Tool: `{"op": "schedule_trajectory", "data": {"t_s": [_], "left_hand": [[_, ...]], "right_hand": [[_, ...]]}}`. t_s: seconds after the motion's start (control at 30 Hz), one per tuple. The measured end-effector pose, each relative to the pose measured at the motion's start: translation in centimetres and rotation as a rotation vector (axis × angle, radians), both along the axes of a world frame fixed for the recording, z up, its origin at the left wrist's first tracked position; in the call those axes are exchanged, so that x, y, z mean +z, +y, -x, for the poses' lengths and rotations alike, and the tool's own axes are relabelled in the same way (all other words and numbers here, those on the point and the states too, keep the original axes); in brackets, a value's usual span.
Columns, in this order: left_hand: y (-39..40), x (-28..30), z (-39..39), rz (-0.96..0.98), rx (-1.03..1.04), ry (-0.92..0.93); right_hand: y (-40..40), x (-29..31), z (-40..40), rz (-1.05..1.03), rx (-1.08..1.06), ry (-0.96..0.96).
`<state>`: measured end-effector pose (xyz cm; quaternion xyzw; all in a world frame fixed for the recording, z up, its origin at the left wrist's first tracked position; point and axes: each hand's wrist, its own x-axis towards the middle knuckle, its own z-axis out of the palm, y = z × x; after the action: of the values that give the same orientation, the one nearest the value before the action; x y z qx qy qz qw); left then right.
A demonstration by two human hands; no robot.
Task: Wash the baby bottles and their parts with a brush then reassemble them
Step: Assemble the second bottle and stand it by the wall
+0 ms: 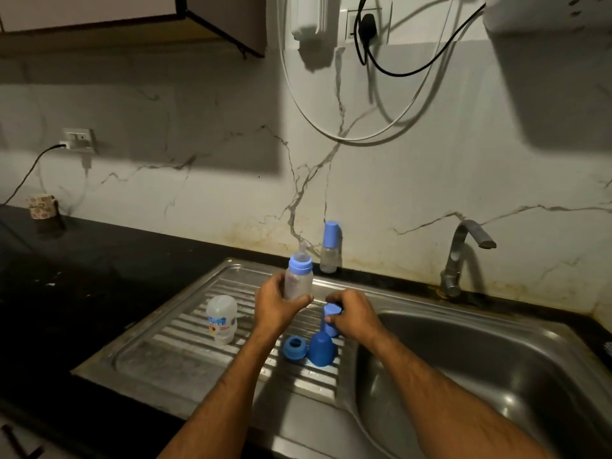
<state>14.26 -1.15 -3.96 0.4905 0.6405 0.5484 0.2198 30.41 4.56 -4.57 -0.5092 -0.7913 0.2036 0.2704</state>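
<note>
Reassembly under way over the steel sink drainboard.

The left hand wraps a clear bottle, upright with ring and teat on, above the ribs; the right hand, just right of it, curls round a light-blue cap. Next, likely, cap onto teat, aligned straight. Near them lie a dark-blue cap and ring; a capped bottle stands far.

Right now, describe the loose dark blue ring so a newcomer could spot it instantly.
Start at the steel sink's ribbed drainboard, left of the basin. Near its front right, below the right hand, lie two dark blue parts side by side. The ring is the left one: flat, with an open hole through its middle, unlike the closed dome cap beside it.
</note>
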Motion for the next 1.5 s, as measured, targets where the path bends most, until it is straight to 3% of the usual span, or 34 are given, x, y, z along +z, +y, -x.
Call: {"op": "schedule_trajectory", "data": {"t_s": [0.17,0.3,0.37,0.5,0.53,0.6,0.63,0.67,0.7,0.77,0.9,1.2,1.5], "left_hand": [[0.1,0.4,-2.0,-0.021,-0.034,-0.013],[0.2,0.3,-5.6,-0.055,-0.078,-0.017],[0.4,-0.2,-7.6,-0.060,-0.096,-0.016],[0.8,-0.8,-12.1,-0.049,-0.153,-0.027],[0.8,-1.0,-13.1,-0.040,-0.171,-0.031],[0.9,-1.8,-15.0,-0.009,-0.201,-0.027],[1.0,-2.2,-15.9,0.000,-0.214,-0.016],[1.0,-2.7,-16.6,0.009,-0.225,0.001],[1.0,-3.1,-17.2,0.017,-0.235,0.020],[0.9,-3.8,-18.1,0.022,-0.250,0.037],[1.0,-5.3,-19.4,0.014,-0.258,0.079],[1.4,-7.4,-19.6,0.058,-0.234,0.118],[1.6,-7.6,-19.8,0.035,-0.234,0.118]], "right_hand": [[0.2,2.2,-4.5,-0.029,-0.012,0.013],[1.3,4.9,-11.8,0.065,-0.009,-0.129],[1.0,6.4,-15.5,0.208,0.029,0.023],[0.1,5.6,-21.5,0.448,-0.100,0.679],[0.5,3.7,-22.5,0.444,-0.199,0.649],[-0.2,-0.7,-24.2,0.468,-0.449,0.217],[-0.9,-2.5,-24.6,0.363,-0.575,-0.097],[-1.6,-3.4,-24.8,0.274,-0.659,-0.290],[-2.3,-3.6,-24.7,0.257,-0.695,-0.351],[-2.7,-2.9,-25.0,0.250,-0.691,-0.362],[-2.2,-0.2,-26.0,0.276,-0.619,-0.190],[-3.1,9.6,-23.1,-0.070,-0.337,-0.034],[-3.7,11.1,-17.4,-0.184,-0.133,-0.227]]}}
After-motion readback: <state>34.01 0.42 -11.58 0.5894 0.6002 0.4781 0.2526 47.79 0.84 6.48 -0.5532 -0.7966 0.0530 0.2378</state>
